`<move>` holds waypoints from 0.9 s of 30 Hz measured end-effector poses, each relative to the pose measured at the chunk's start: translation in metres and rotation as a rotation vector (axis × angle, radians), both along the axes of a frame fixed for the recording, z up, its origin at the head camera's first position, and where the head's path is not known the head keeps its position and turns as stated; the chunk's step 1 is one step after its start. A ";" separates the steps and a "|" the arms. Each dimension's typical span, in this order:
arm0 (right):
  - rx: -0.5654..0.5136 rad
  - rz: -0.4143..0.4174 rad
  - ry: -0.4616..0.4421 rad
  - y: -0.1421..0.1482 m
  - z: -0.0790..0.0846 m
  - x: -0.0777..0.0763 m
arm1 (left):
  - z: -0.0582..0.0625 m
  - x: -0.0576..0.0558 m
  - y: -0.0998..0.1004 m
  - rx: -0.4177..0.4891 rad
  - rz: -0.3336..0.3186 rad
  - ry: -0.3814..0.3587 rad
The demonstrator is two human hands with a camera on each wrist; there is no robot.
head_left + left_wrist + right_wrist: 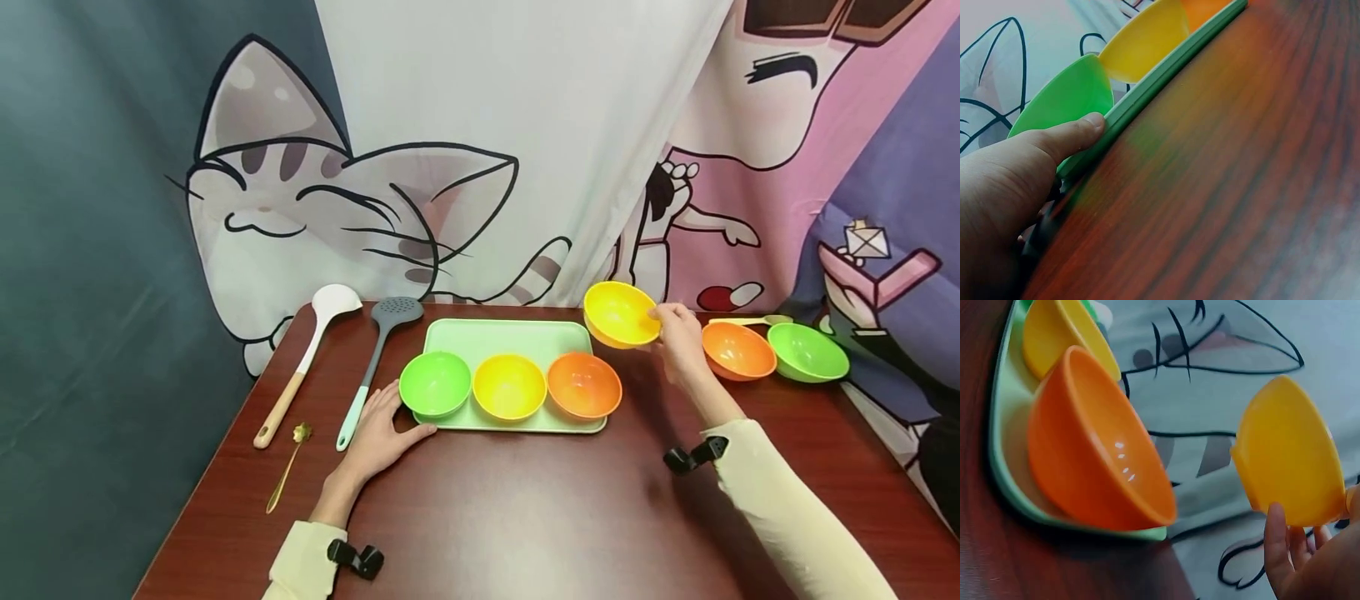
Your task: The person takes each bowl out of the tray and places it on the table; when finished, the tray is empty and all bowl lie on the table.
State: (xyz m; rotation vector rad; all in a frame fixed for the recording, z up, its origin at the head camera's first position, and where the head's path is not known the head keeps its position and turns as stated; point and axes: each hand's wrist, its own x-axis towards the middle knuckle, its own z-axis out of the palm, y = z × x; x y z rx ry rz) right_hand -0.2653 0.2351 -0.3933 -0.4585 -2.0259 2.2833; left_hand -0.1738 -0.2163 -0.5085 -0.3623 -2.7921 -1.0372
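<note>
A yellow bowl (617, 312) hangs in the air at the tray's back right corner, tilted. My right hand (681, 343) pinches its rim from the right, fingers under its side in the right wrist view. On the pale green tray (510, 333) a green bowl (435, 384), a second yellow bowl (510, 388) and an orange bowl (584, 386) stand in a row along the front. My left hand (381, 433) rests at the tray's front left corner; its thumb (1079, 132) touches the tray's edge beside the green bowl.
Right of my right hand stand another orange bowl (738, 352) and another green bowl (807, 353), with a light-coloured spoon (750, 320) behind them. At the left lie a white ladle (307, 358), a grey slotted turner (381, 350) and a small gold spoon (288, 471). A printed curtain (487, 83) hangs behind the table.
</note>
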 end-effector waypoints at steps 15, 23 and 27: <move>-0.160 -0.307 -0.035 0.026 -0.043 0.021 | 0.001 -0.007 0.007 -0.009 -0.031 0.005; -0.174 -0.371 -0.045 0.019 -0.064 0.021 | 0.001 -0.005 0.001 -0.010 -0.009 0.004; -0.210 -0.415 -0.035 0.022 -0.070 0.027 | -0.001 -0.003 0.000 -0.006 -0.009 -0.005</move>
